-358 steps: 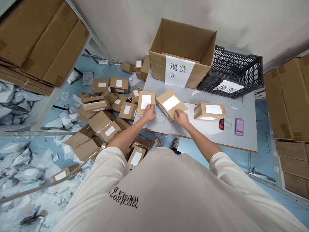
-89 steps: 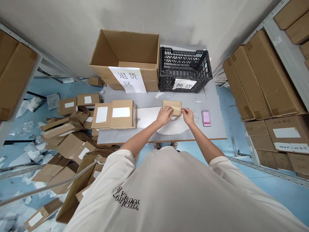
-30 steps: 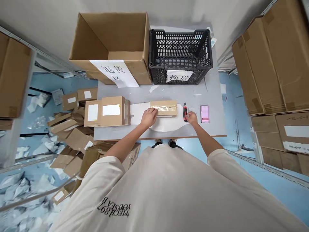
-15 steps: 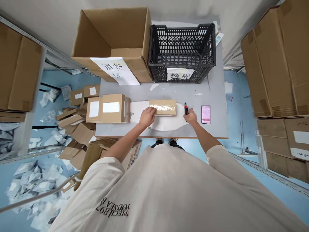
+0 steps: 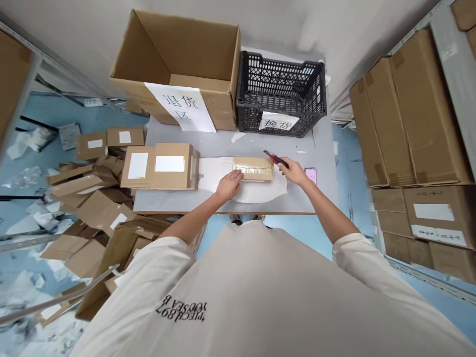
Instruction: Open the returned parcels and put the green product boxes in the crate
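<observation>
The box [image 5: 256, 171] is set on the paper [image 5: 260, 195] near the front of the table [image 5: 217, 144], with shiny tape seen across its upper side. Its near left corner is covered by the fingers of the left hand [image 5: 229, 185], which are partly curled and held together; whether it is also gripped by the thumb cannot be told. The cutter [image 5: 275, 158] is held in the right hand [image 5: 293, 171], which is closed around the handle, and the blade is pointed leftward by the far right part of the box. Whether the box is touched by the blade cannot be told.

For good control, the box is judged best steadied from its left end, with the fingers kept out of the blade's line. As the tip is aimed toward the left, a stroke drawn away from the steadying hand would seem safer. If tape is to be cut, a shallow tip and light pressure are advised. The seam is hard to make out under the shine, so it should be found first. Room should be left around the phone [image 5: 311, 174], which is partly hidden by the right arm. The 2 parcels [image 5: 173, 166] on the left are placed well apart from the blade.
</observation>
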Demonstrator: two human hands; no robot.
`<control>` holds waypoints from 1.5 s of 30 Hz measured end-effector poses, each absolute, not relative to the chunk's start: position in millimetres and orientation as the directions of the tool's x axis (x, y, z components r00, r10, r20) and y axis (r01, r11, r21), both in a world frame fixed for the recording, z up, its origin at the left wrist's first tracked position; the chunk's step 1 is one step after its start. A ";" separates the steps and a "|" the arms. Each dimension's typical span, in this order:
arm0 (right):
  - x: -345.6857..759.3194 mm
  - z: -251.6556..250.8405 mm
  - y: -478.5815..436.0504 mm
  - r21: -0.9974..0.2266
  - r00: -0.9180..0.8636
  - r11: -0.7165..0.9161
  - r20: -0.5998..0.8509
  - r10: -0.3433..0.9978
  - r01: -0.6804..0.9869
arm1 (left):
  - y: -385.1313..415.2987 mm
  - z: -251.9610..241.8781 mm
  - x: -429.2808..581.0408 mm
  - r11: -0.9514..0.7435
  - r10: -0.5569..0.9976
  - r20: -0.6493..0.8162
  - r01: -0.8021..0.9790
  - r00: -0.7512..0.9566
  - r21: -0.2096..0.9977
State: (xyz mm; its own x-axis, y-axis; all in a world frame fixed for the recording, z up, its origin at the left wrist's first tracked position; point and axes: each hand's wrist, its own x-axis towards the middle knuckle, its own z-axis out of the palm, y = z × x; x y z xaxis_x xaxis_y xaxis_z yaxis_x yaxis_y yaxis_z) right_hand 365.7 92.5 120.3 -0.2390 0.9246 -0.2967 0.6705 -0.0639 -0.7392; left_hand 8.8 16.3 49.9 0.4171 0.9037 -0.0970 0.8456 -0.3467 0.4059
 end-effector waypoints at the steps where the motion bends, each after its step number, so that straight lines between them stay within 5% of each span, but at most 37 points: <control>1: 352.8 128.4 91.9 -0.678 -0.308 0.049 -0.267 0.913 0.733 | 14.7 47.5 8.8 -0.359 0.900 -0.089 0.841 0.427 0.406; 5: 303.3 145.2 89.3 -0.431 -0.437 0.286 -0.306 0.846 0.856 | 9.4 40.6 9.2 -0.409 0.882 -0.048 0.812 0.469 0.417; 11: 259.3 150.5 90.3 -0.252 -0.443 0.368 -0.414 0.795 0.895 | 5.3 38.4 9.0 -0.458 0.857 -0.017 0.775 0.516 0.435; 45: 225.3 154.2 98.6 -0.114 -0.421 0.421 -0.483 0.768 0.900 | 7.3 42.1 6.9 -0.481 0.840 -0.002 0.746 0.543 0.461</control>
